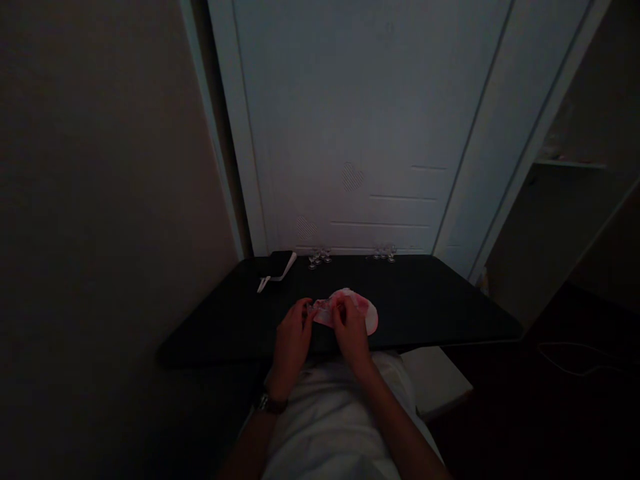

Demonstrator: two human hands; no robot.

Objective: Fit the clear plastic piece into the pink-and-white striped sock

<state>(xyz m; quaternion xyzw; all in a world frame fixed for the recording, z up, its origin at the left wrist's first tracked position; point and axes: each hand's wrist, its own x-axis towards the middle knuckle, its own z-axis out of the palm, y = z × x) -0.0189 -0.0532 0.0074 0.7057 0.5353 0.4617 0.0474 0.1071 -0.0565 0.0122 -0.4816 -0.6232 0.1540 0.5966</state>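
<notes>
On the dark table, a small pink and white cloth piece (371,319), rounded at its right end and rather like a sock, lies between my hands. My left hand (293,331) pinches its narrower left end, where a small clear, shiny piece (311,309) shows at the fingertips; its exact kind is too dim to tell. My right hand (351,330) is closed, thumb and fingers together on the middle of the cloth. Part of the cloth is hidden behind the right fingers. A wristwatch (270,403) is on my left wrist.
The black table (425,300) stands against a pale panelled door (350,120). Two groups of small clear pieces, a left group (319,257) and a right group (385,253), sit at its back edge. A black and white object (280,265) lies back left. Below right is a white box-like thing (435,379).
</notes>
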